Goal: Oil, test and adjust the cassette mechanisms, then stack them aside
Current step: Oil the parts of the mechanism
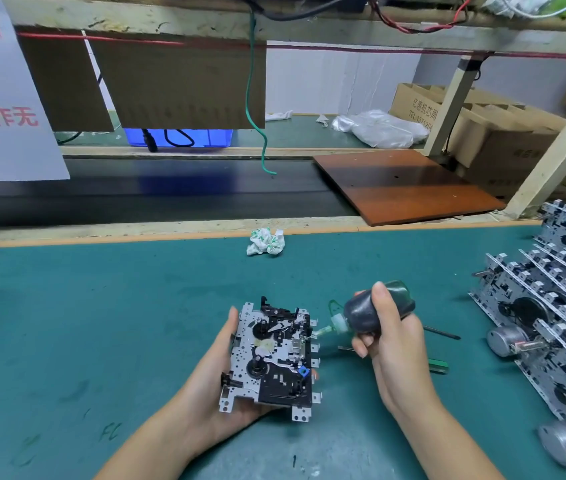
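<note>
1. Two bare forearms came in from the bottom edge, over the green table (101, 323).
2. Left hand (212, 386) lay palm up under a cassette mechanism (271, 355); its fingers were curled up round the left edge, gripping it and holding it clear of the table. The mechanism faced up: silver perforated plate, two black reel hubs, black plastic parts and a small blue piece near the lower right.
3. Right hand (395, 344) sat just right of the mechanism, fingers closed round a dark oil bottle (376, 311), thumb across the top. The bottle was tipped left; its pale nozzle tip met the right edge of the mechanism, at about mid-height.
4. Behind the right hand, partly hidden by it, a green-handled screwdriver (437, 366) lay on the table, with a thin dark tool (442, 332) just above it.
5. Right edge: stacked cassette mechanisms (558, 317) in leaning rows, round silver motors showing at the near side.
6. Farther back, mid-table near the far lip: a crumpled white-and-green wrapper (266, 241).
7. Beyond the lip: a dark conveyor belt (170, 192), with a brown board (402, 185) resting across its right end.
8. Farthest: cardboard boxes (482, 126) on the right and a blue bin (177, 137) behind hanging cardboard.
</note>
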`<action>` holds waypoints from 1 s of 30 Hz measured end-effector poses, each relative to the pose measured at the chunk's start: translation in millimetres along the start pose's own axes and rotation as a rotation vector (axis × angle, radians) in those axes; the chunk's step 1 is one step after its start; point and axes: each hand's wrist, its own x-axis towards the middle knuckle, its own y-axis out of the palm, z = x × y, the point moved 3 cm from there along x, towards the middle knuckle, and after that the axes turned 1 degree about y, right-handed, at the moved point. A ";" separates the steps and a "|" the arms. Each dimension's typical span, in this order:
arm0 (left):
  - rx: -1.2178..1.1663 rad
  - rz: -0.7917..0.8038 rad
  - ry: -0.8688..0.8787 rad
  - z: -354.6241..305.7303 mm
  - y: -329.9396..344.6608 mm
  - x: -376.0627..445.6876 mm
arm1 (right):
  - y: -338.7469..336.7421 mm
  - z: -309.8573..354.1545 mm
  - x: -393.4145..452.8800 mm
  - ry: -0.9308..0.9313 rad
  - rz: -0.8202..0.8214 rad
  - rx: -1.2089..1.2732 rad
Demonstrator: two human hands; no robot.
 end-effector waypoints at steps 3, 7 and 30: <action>0.001 -0.005 -0.007 -0.7 0.0 -0.9 | -0.1 0.0 -0.1 -0.001 0.007 0.002; 0.012 0.011 -0.007 -1.6 0.7 -1.6 | 1.5 0.6 -2.4 -0.011 0.051 -0.018; 0.483 -0.108 -0.118 -11.2 -23.4 -5.6 | -14.3 10.7 -16.7 -0.540 0.077 -0.964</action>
